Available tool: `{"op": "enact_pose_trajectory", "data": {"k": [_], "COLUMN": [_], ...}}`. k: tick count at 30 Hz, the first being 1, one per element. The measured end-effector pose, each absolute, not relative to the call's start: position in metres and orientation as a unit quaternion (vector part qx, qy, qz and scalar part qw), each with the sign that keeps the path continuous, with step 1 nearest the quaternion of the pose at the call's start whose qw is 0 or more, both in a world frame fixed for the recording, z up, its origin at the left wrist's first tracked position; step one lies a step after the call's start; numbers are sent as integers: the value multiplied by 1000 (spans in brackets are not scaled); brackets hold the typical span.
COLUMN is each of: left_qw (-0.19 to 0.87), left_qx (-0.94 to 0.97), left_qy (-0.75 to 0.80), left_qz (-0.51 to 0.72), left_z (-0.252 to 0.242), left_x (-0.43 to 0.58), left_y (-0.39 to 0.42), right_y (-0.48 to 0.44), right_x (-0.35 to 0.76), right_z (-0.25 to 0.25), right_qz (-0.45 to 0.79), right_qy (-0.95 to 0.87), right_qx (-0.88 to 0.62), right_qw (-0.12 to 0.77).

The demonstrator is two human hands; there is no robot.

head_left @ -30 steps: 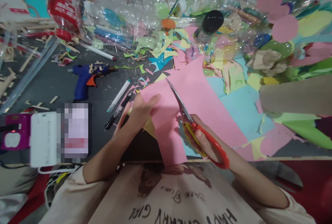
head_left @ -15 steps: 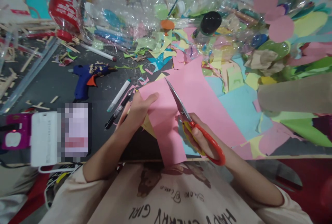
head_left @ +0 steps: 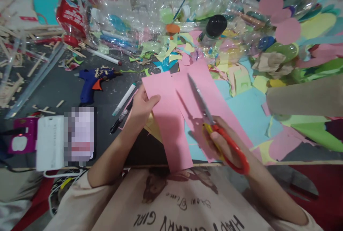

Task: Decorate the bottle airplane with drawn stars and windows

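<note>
My left hand pinches the left edge of a long strip of pink paper, thumb on top. The strip hangs down to the table's front edge. My right hand grips scissors with red and yellow handles; the blades look closed and point up and away, over a larger pink sheet. No paper is between the blades, and their shadow falls on the pink sheet. Beneath lies light blue paper. A bit of yellow paper shows under the strip.
Left of my hand lie a marker, a black pen and a blue glue gun. A white device sits farther left. Plastic bottles and paper scraps fill the back. A brown cylinder lies at right.
The scissors have moved right, off the strip. The pink strip now shows as a separate piece from the larger sheet, and its top has shifted slightly in my left hand.
</note>
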State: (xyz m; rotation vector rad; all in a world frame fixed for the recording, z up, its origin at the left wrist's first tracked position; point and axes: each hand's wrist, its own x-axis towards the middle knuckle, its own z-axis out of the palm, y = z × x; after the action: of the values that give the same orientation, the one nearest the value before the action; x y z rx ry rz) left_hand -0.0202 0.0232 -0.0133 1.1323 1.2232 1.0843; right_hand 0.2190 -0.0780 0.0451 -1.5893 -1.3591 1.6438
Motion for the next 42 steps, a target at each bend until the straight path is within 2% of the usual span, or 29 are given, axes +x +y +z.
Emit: {"op": "enact_pose_trajectory", "data": {"k": [3, 5, 7, 10, 13, 16, 18, 20, 22, 23, 26, 29, 31, 36, 40, 42], "left_qw": [474, 397, 343, 289, 213, 169, 160, 155, 147, 146, 166, 222, 268, 379, 507, 528], "left_qx": [518, 560, 633, 786, 871, 887, 885, 884, 885, 886, 880, 851, 819, 724, 659, 652], "left_qy": [501, 507, 500, 422, 374, 380, 388, 394, 397, 398, 415, 452, 478, 497, 410, 386], "left_qz": [506, 521, 481, 346, 238, 202, 200, 200, 194, 188, 161, 148, 172, 293, 376, 383], "left_z": [-23, -25, -23, -19, -20, -27, -31, -33, -34, -34, -33, -31, -28, -17, -14, -14], "left_x": [-25, -26, -24, -14, -5, -3, -5, -8, -11, -12, -15, -18, -20, -18, -14, -13], "left_y": [26, 24, 19, 8, -1, -4, -3, -1, 1, 2, 6, 10, 12, 11, 6, 5], "right_y": [-72, -65, -58, -54, -56, -60, -61, -60, -58, -57, -53, -50, -47, -37, -27, -20], "right_x": [256, 282, 303, 328, 346, 350, 342, 327, 309, 301, 284, 284, 293, 332, 344, 337], "right_z": [45, 46, 46, 41, 32, 29, 32, 36, 39, 39, 35, 35, 43, 74, 82, 80], "right_qz": [429, 309, 208, 157, 135, 102, 33, -19, 22, 87, 277, 360, 387, 359, 336, 303], "right_qy": [-509, -528, -538, -529, -552, -621, -659, -673, -678, -679, -648, -618, -600, -561, -613, -648], "right_qx": [-714, -772, -811, -834, -823, -777, -751, -739, -731, -722, -705, -693, -691, -731, -711, -698], "right_qw": [216, 170, 98, 33, 28, -14, -33, -5, 71, 96, 82, 95, 115, 148, 79, 33]}}
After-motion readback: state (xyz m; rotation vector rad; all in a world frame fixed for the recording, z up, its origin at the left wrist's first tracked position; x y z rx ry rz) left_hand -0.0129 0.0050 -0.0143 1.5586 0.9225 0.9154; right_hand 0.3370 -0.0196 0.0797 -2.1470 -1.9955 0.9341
